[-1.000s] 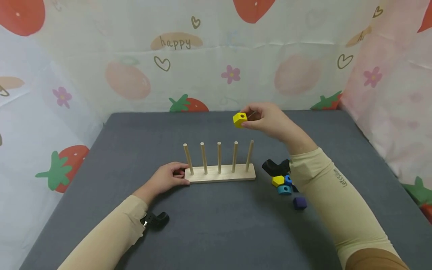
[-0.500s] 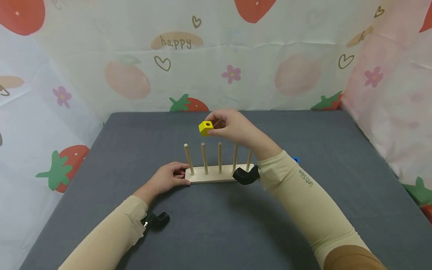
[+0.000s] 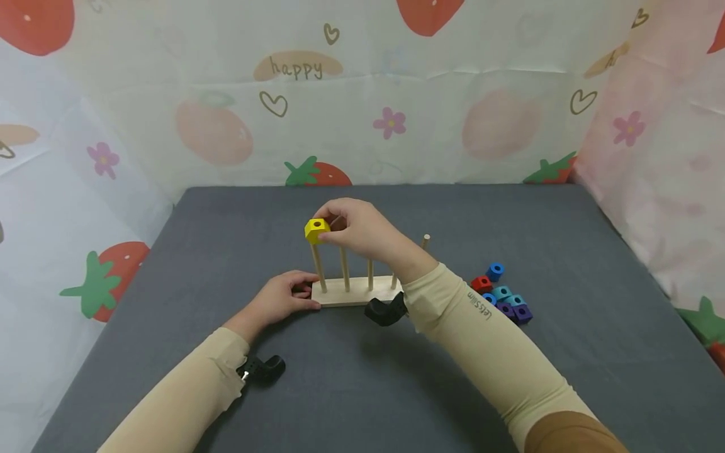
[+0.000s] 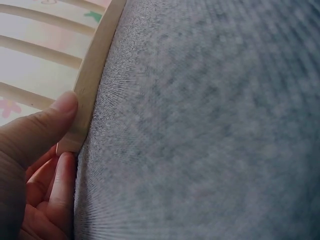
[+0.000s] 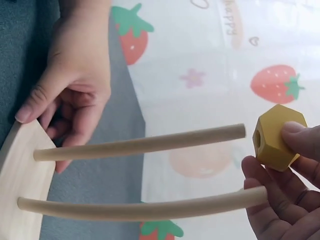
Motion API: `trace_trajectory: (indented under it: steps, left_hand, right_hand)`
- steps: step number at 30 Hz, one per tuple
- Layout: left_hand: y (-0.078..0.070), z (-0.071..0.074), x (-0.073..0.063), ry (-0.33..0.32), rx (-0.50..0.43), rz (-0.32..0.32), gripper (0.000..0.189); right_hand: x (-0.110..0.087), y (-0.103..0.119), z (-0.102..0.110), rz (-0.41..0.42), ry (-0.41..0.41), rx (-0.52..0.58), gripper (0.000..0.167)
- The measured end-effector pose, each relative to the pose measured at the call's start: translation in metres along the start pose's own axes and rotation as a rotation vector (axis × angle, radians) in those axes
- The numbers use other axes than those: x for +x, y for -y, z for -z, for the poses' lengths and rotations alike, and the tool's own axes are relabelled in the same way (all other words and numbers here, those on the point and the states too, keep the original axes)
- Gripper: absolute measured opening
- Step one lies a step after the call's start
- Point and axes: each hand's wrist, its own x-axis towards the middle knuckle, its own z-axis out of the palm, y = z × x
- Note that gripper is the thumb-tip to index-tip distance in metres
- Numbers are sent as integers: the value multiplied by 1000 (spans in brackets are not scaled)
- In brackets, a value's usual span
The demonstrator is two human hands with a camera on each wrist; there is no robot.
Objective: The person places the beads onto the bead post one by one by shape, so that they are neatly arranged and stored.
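A wooden base (image 3: 357, 293) with several upright pegs stands mid-table. My left hand (image 3: 281, 292) grips its left end; in the left wrist view the thumb (image 4: 65, 106) lies along the front edge of the base. Between thumb and fingers my right hand (image 3: 362, 229) pinches a yellow hexagonal bead (image 3: 316, 231) with a hole through it. In the head view the bead is at the top of the leftmost peg (image 3: 319, 267). The right wrist view shows the bead's hole facing that peg's tip, with a small gap between them. My right forearm hides part of the base's right end.
Right of the base lies a group of loose beads: a red one (image 3: 481, 284), a blue one (image 3: 495, 272), light-blue ones (image 3: 501, 292) and purple ones (image 3: 522, 314). A dark grey cloth (image 3: 340, 390) covers the table, with a printed curtain (image 3: 430, 82) behind.
My right hand has carried the yellow bead left and down, from behind the right pegs to the leftmost peg's top. The left hand stays on the base. The loose beads have come into view.
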Motion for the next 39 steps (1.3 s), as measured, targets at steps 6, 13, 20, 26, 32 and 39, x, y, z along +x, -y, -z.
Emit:
trace_trajectory:
  steps: [6, 13, 20, 26, 32, 39]
  left_hand:
    - [-1, -1, 0, 3, -8, -1, 55]
    - [-1, 0, -2, -3, -14, -10, 55]
    - [0, -1, -1, -13, -5, -2, 55]
    - [2, -1, -2, -23, -18, -11, 55]
    - [3, -1, -1, -29, -7, -12, 55]
    - [2, -1, 0, -30, 5, -26, 56]
  right_hand:
    - [1, -1, -9, -8, -19, -22, 22]
    - [2, -2, -17, 5, -14, -83, 22]
    - [-1, -5, -28, -7, -57, -77, 21]
    - [-8, -11, -42, 15, -177, -16, 22]
    - [-12, -19, -54, -15, -275, 54, 31]
    - [-13, -32, -66, -69, -291, 132, 51]
